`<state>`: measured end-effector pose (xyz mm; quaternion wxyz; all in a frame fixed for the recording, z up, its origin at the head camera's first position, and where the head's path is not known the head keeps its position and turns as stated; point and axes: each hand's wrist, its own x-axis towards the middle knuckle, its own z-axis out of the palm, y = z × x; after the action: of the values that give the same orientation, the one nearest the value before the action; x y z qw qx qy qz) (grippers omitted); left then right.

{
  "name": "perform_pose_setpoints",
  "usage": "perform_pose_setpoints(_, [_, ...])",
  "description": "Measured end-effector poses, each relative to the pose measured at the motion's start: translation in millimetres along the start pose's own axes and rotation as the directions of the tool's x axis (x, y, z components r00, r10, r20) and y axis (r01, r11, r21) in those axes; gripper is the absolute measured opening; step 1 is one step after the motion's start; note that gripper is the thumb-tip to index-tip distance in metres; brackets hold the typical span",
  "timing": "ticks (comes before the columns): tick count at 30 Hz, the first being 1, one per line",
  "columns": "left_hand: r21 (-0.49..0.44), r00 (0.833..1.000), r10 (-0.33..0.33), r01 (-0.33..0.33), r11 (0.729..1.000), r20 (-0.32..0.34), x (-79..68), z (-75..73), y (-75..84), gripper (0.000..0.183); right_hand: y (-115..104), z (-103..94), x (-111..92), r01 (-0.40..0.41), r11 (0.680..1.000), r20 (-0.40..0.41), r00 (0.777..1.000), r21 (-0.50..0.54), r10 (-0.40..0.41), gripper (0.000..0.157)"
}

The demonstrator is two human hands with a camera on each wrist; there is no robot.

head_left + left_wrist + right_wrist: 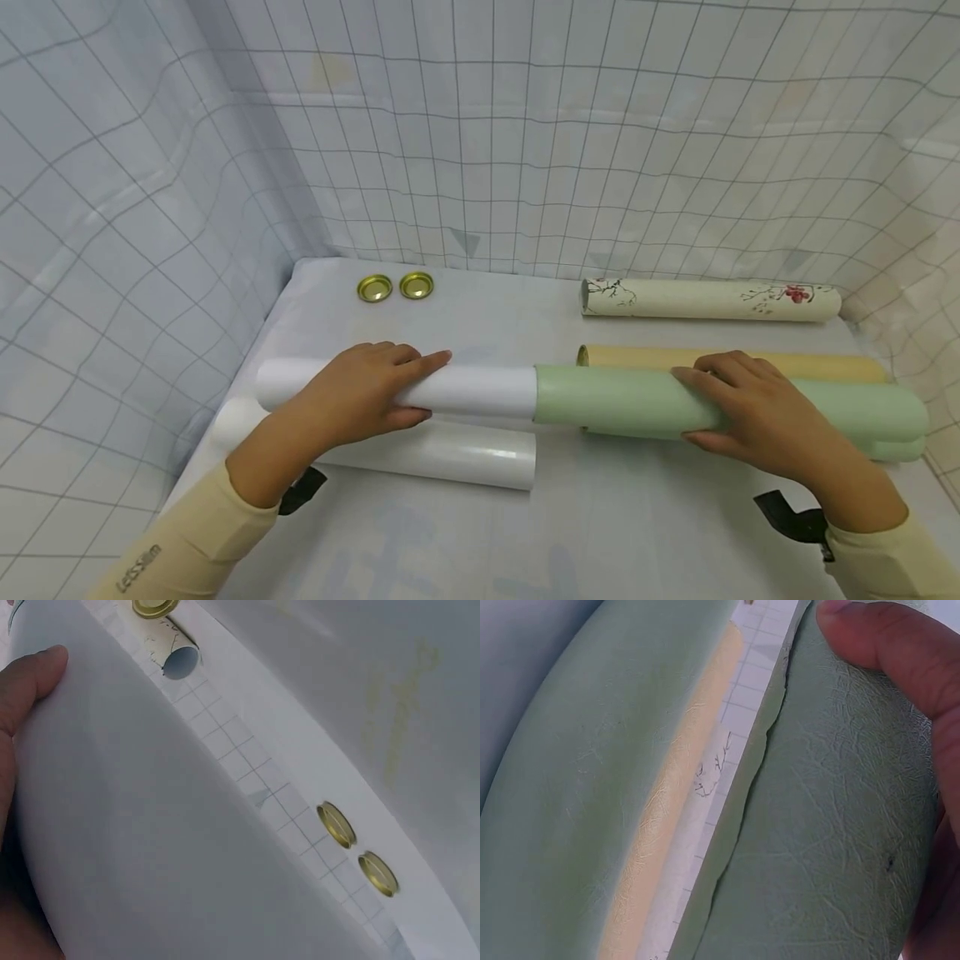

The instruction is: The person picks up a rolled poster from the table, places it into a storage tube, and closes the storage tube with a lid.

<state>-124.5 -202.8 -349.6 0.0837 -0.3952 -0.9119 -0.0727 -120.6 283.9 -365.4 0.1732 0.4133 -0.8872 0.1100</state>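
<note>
My left hand [363, 392] grips a white paper roll [483, 392] from above, thumb on the near side and fingers over the far side. The roll's right end meets the open end of a light green roll [600, 393], which overlaps it. Around that green roll my right hand [765, 417] curls at about its middle. In the right wrist view the green roll [825, 817] shows a creased surface and a loose, wavy edge. Part of a second green roll [896, 451] shows beneath the held one. A glossy white roll [472, 454] lies just below the left hand.
Behind the green rolls lies a yellow roll [645, 357]. Farther back is a cream roll [690, 300] with a printed blossom branch. Two gold round lids [375, 288] sit at the back left. Grid-patterned white cloth [495, 167] hangs around the table.
</note>
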Motion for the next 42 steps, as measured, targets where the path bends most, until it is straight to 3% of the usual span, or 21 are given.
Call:
perform_pose_setpoints(8, [0.028,0.999,0.009,-0.008,1.0,-0.032,-4.1,3.1,-4.3,0.068,-0.8,-1.7,-3.1,-0.027,1.0,0.023,0.999,0.007,0.027,0.075])
perform_pose_setpoints(12, [0.018,1.0,0.003,-0.003,1.0,0.002,-8.2,7.3,-7.4,0.072,-1.2,-0.4,-3.7,-0.026,1.0,0.03,0.999,0.013,0.025,0.074])
perform_pose_setpoints(18, [0.032,0.996,-0.062,0.059,0.998,0.07,-18.2,9.1,-14.8,0.079,-0.9,-0.6,-3.8,-0.019,1.0,0.03,0.999,0.007,0.019,0.075])
perform_pose_setpoints(24, [0.031,0.998,-0.053,0.051,0.998,0.046,-23.7,7.4,-18.7,0.074,-0.5,-1.2,-3.4,-0.019,1.0,0.036,0.999,0.003,0.019,0.074])
perform_pose_setpoints(34, [0.038,0.999,0.043,-0.043,0.998,-0.007,-8.1,3.3,-5.4,0.07,-2.3,-0.2,-1.0,-0.004,1.0,0.035,0.999,0.011,0.004,0.073])
perform_pose_setpoints(42, [0.051,0.999,0.05,-0.049,0.997,-0.011,2.5,0.8,3.4,0.07,-2.8,-0.9,-0.3,-0.011,1.0,0.038,0.999,0.003,0.011,0.074])
